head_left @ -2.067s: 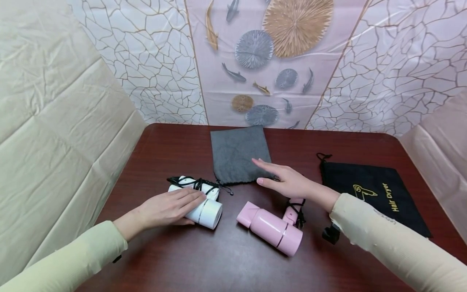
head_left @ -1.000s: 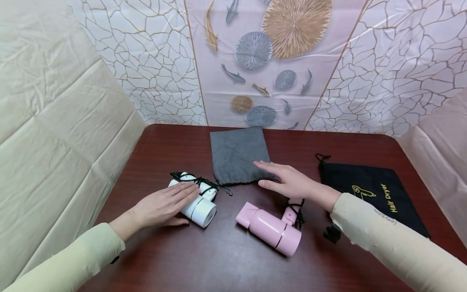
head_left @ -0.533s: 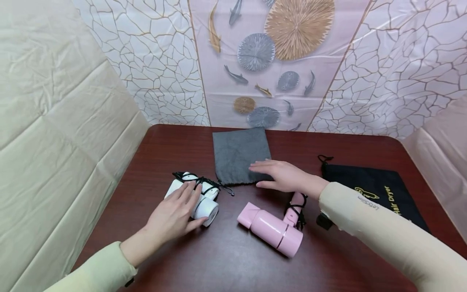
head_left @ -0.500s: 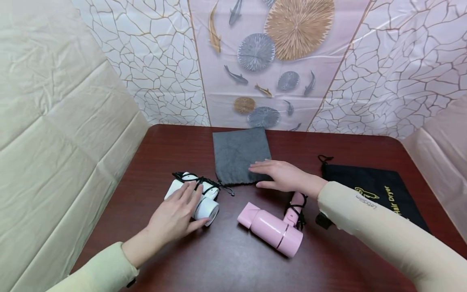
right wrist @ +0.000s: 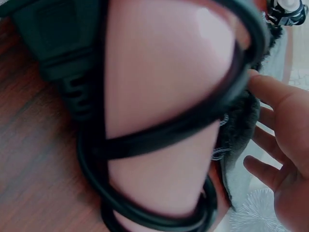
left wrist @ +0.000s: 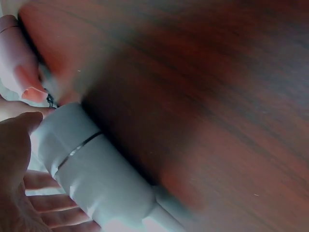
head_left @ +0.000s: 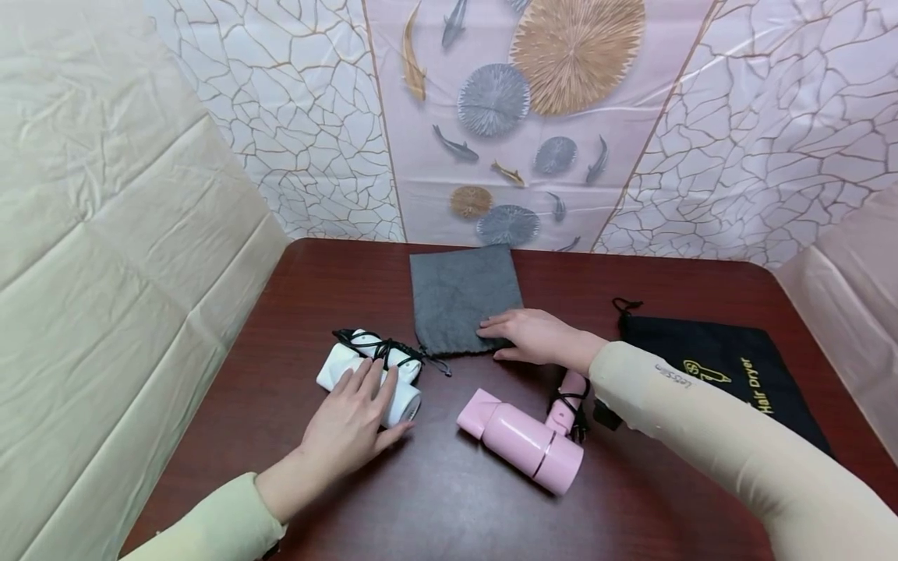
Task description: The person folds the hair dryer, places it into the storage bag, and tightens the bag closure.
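My left hand (head_left: 344, 428) lies over the white hair dryer (head_left: 405, 401), fingers spread across its barrel and thumb by its round end. In the left wrist view, the fingers reach along the far side of that barrel (left wrist: 111, 174). Black cord is wound around its folded handle. My right hand (head_left: 540, 336) has its fingertips at the front right corner of a grey drawstring pouch (head_left: 463, 292), fingers loosely bent. Close to the right wrist is the pink hair dryer (head_left: 515, 436), whose corded handle (right wrist: 159, 101) fills much of the right wrist view.
A black drawstring pouch (head_left: 701, 343) printed "Hair Dryer" lies at the right, partly behind the right sleeve. Everything rests on a dark red-brown table (head_left: 337, 288). Patterned cloth (head_left: 316, 117) hangs behind the table's back edge, and pale cloth covers both sides.
My left hand has slid toward the near side of the white hair dryer and spread its fingers; the dryer has turned slightly. My right hand has lowered to the grey pouch's near edge.
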Tool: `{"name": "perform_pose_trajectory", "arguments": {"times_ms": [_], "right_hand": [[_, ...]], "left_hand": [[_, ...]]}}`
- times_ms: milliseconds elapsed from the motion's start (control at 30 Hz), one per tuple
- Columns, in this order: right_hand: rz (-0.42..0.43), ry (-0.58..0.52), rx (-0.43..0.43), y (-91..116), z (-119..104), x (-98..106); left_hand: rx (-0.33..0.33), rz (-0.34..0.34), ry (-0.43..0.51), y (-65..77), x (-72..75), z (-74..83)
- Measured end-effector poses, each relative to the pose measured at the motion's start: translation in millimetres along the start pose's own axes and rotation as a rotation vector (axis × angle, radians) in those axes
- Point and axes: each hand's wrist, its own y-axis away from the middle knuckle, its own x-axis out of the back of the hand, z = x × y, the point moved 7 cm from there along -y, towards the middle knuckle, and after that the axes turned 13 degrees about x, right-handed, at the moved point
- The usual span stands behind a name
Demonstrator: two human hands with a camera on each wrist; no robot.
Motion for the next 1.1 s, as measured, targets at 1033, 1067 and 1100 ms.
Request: {"name": "perform_pose_trajectory", "arguments": {"times_ms": [1033, 1067, 1100], "right_hand": [[0.325, -0.457, -0.224, 2, 35, 27], [0.326, -0.472, -0.238, 2, 36, 27], [0.328, -0.485, -0.253, 1, 36, 27]], "left_hand": [[-0.365, -0.018, 0.112, 9.3, -2.4, -78.9], [-0.360, -0.022, 0.108, 9.6, -2.2, -80.7], [-0.348, -0.031, 0.111, 10.0, -2.2, -82.3]]}}
